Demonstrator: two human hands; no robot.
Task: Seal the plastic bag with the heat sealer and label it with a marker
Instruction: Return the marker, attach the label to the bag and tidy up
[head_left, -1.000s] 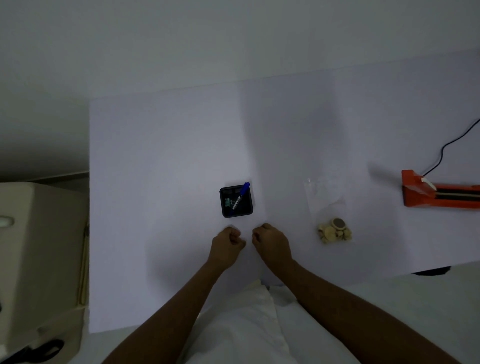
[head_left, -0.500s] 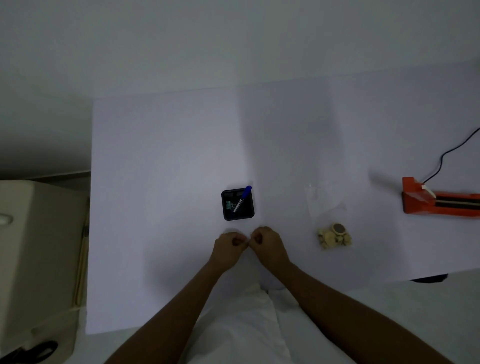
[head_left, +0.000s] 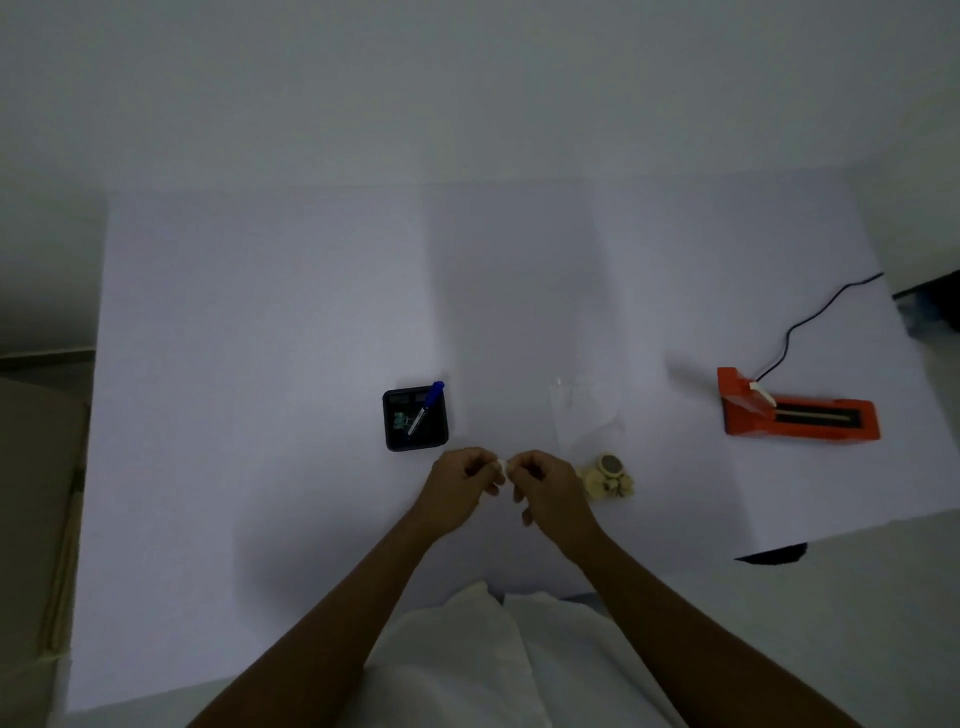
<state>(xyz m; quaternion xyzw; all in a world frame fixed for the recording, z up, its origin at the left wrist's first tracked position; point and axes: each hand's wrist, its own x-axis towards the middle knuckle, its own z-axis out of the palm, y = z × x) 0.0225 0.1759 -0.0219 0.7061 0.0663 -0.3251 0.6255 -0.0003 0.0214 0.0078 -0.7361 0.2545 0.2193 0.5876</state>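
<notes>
My left hand (head_left: 462, 486) and my right hand (head_left: 545, 483) are curled into loose fists that meet at the fingertips, low over the middle of the white table (head_left: 260, 364). A tiny pale spot shows where they touch; I cannot tell what it is. The clear plastic bag (head_left: 582, 415) lies flat just beyond my right hand. A blue marker (head_left: 427, 408) leans in a black square holder (head_left: 390, 436) just beyond my left hand. The orange heat sealer (head_left: 795, 413) sits far right.
A small pile of beige pieces (head_left: 608, 477) lies beside my right hand. The sealer's black cord (head_left: 810, 322) runs off the back right. Green clips (head_left: 401, 420) sit in the holder. A cardboard box (head_left: 31, 519) stands left of the table.
My two fists have come together and now touch at the fingertips, with the fingers slightly loosened. The camera has shifted, bringing more of the sealer into view.
</notes>
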